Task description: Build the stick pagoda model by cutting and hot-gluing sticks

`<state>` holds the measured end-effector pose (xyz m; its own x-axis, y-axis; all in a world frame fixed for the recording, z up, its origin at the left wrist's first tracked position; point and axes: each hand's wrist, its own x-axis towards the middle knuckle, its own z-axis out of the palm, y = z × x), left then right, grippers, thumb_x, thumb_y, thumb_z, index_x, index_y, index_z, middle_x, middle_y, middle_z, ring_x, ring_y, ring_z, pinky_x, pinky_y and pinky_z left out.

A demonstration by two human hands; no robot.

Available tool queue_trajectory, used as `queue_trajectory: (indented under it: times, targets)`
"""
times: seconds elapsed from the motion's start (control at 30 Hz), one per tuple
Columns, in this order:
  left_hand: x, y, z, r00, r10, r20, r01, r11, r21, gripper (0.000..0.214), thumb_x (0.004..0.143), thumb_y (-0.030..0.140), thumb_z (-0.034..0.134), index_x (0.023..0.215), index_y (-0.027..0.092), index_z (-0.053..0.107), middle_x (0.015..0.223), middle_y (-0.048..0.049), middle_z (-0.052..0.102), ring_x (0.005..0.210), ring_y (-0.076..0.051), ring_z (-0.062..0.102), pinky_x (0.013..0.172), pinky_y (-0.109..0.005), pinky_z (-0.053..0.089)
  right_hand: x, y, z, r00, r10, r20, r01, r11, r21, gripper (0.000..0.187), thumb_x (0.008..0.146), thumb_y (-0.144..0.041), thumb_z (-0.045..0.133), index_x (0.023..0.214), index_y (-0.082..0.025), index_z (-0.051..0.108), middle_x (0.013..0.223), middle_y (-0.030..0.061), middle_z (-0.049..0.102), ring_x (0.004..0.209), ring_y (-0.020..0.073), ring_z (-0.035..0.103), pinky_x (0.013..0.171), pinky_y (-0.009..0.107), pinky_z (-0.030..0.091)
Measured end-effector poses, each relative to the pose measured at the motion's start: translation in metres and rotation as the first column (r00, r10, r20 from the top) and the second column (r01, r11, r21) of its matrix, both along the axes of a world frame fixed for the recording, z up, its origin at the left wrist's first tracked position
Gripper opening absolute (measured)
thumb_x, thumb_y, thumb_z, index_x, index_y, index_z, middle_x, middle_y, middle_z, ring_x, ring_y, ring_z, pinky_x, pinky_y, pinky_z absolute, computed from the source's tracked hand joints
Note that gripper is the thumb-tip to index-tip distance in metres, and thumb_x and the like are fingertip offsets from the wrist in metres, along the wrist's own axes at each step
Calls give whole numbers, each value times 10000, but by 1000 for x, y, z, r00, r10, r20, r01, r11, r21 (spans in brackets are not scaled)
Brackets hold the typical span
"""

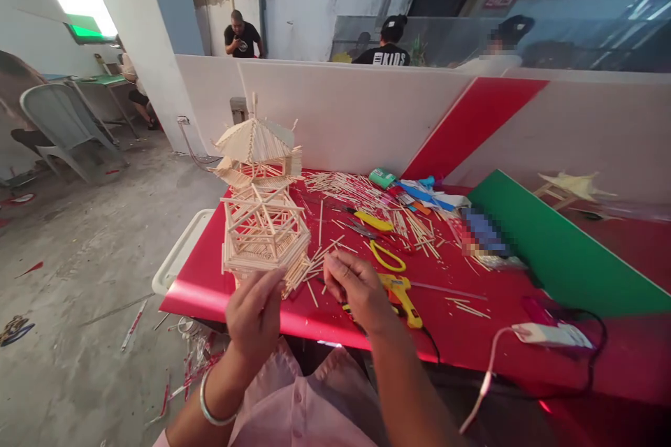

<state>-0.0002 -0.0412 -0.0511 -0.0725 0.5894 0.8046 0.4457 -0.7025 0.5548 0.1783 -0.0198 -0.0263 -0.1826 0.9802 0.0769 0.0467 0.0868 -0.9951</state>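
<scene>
My left hand (pixel 255 318) grips the base of a tall pagoda-like model (pixel 261 202) built from thin wooden sticks, holding it upright and slightly tilted over the left end of the red table (pixel 503 325). My right hand (pixel 356 290) is pinched closed just right of the model's base, above loose sticks; what it pinches is too small to make out. A yellow glue gun (pixel 402 297) lies on the table right behind my right hand.
Loose wooden sticks (pixel 361 195), yellow-handled scissors (pixel 385 255) and pliers (pixel 370 221) are scattered across the table. A green board (pixel 556 251) leans at the right. A white power strip (pixel 550 335) with cables lies front right. People work behind the white partition (pixel 367 112).
</scene>
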Motion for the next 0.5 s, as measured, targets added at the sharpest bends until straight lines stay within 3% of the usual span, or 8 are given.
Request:
queue_trajectory:
  times: [0.07,0.13,0.2,0.27,0.3,0.33,0.4,0.5]
  targets:
    - [19,-3,-9,993,-118,23,120,984,-135,273,871,142,616,1121,212,698,816,-39,707,697,-139,636,626,-233,508,-10,-12,-24,984,-34,-176,16,995,-102,412,863,-514,526,592,-208,471,495,-61,383,442,81,327,440,236,265]
    - [32,0,-15,964,-215,157,253,920,-298,181,865,236,649,1016,201,743,698,-20,672,612,-126,602,586,-228,492,-19,-18,-37,960,-26,-280,-19,988,-156,346,822,-477,590,626,-200,521,504,-66,382,457,78,323,446,230,267]
    - [41,7,-20,881,-259,395,426,797,-428,175,863,324,656,873,190,769,581,7,594,507,-94,526,498,-203,438,-21,-20,-40,941,-16,-337,-35,989,-145,274,812,-446,616,708,-194,591,535,-63,421,485,79,354,471,225,304]
    - [46,14,-23,754,-213,621,575,672,-467,243,839,395,677,776,176,761,568,12,573,463,-68,472,443,-179,388,-18,-19,-37,935,-10,-355,-27,995,-99,251,823,-432,619,748,-193,616,591,-46,489,532,88,425,521,230,370]
    - [49,18,-25,699,-173,693,615,640,-461,257,815,417,700,759,173,753,598,7,594,479,-66,483,448,-172,395,-15,-18,-35,937,-16,-349,-10,997,-72,245,827,-426,623,751,-193,617,623,-36,525,566,97,470,556,239,407]
    - [51,20,-27,667,-139,732,627,634,-452,253,792,423,723,758,174,747,638,1,618,517,-72,517,481,-172,426,-13,-18,-33,945,-40,-326,29,999,-39,238,832,-418,626,750,-195,617,654,-25,556,603,109,512,592,250,439]
    - [57,25,-32,676,-102,729,587,673,-450,226,787,413,730,811,189,742,778,-22,677,688,-112,620,641,-208,518,-10,-18,-33,962,-159,-220,179,981,72,211,858,-397,614,779,-202,636,750,5,618,708,137,583,685,280,490]
    - [73,28,-38,797,-160,582,515,683,-517,353,910,491,537,1115,253,699,1194,-73,668,1139,-215,610,998,-351,487,-16,-21,-40,931,-361,-55,360,882,304,262,931,-379,522,1113,-244,654,1147,74,640,1081,196,593,952,363,479]
